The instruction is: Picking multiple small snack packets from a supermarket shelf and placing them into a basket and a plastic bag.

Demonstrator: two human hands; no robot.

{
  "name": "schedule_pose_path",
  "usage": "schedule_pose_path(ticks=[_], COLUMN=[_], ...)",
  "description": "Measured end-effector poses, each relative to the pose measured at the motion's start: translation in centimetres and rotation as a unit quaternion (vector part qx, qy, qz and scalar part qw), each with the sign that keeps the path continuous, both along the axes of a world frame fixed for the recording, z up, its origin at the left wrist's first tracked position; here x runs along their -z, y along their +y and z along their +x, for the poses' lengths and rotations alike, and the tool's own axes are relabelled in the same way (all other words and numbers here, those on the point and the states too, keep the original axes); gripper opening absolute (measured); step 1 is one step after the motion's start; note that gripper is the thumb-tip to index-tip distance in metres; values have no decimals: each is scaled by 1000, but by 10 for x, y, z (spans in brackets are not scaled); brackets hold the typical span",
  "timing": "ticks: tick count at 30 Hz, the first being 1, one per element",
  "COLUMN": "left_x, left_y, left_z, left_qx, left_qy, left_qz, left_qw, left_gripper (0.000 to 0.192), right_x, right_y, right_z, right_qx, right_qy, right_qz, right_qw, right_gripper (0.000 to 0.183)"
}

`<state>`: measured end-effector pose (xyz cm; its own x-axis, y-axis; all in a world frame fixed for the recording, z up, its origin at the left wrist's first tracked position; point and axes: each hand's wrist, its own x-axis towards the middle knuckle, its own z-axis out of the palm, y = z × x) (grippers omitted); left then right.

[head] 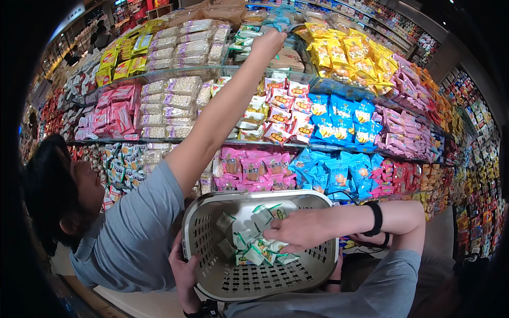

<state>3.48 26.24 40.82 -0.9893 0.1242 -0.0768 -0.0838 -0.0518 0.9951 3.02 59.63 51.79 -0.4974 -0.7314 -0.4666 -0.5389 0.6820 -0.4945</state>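
A grey plastic shopping basket (pixel 258 284) with perforated walls is before me at waist height. My left hand (pixel 185 258) grips its left rim, thumb on the inside, with a dark band at the wrist. Reaching in from the right, my right hand (pixel 292 230) is low inside the basket, fingers curled down over small packets. Whether it pinches one is hidden by the back of the hand. Several white-and-green snack packets (pixel 247 237) lie loose on the basket's bottom, some leaning on the left wall.
A person at left in a grey-blue shirt (pixel 123 234) stretches a hand (pixel 270 41) to the top tier, by green-and-white packets (pixel 244 37). Tiered glass-edged shelves hold blue packets (pixel 338 171), pink packets (pixel 254 167) and yellow bags (pixel 354 51). Another person's hand (pixel 366 238) shows at right.
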Motion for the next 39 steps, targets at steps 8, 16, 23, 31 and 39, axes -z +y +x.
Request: schedule_pose_path(ticks=[8, 16, 23, 31, 39], left_x=[-149, -186, -146, 1, 10], left_y=[148, 70, 24, -1, -4], left_z=[-162, -94, -67, 8, 9], left_qx=[43, 210, 395, -8, -44], left_qy=[546, 653, 493, -70, -33], left_qz=[-432, -476, -362, 56, -23], left_qw=[717, 550, 686, 996, 998], left_gripper=[26, 12, 33, 72, 73], right_x=[-37, -110, -99, -66, -69], right_y=[2, 30, 94, 154, 102], right_z=[0, -65, -155, -328, -358], right_qx=[24, 106, 293, 411, 405], right_qy=[46, 188, 269, 367, 227], right_qz=[-99, -154, -160, -111, 178], right_qw=[994, 964, 903, 827, 868], right_gripper=[52, 43, 34, 53, 60])
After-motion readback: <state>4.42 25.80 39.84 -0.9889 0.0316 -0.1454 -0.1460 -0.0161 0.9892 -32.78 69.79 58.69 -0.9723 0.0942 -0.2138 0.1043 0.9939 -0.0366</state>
